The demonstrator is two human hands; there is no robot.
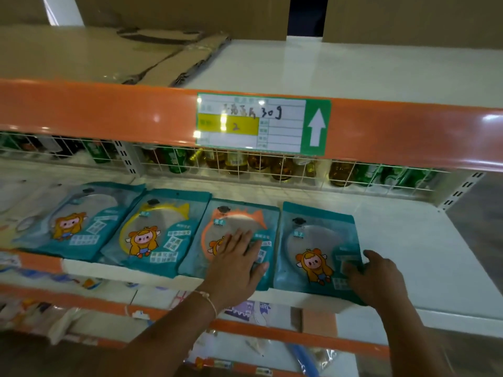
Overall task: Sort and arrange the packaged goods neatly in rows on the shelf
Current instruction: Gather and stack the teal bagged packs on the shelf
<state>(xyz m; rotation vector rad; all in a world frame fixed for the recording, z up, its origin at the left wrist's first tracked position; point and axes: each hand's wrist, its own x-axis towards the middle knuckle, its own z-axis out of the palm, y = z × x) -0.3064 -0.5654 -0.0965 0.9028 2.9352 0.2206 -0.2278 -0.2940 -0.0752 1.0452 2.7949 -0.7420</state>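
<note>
Four teal mirror packets are laid long-axis front-to-back along the shelf [408,240], the left hand [236,265] pressed flat and empty on the orange-framed packet [239,227], the right hand [373,278] pinching its right-hand neighbour's [313,240] nearer corner.

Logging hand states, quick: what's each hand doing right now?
Left hand: open, flat on the orange-ring packet.
Right hand: gripping the rightmost packet at its edge.
</note>
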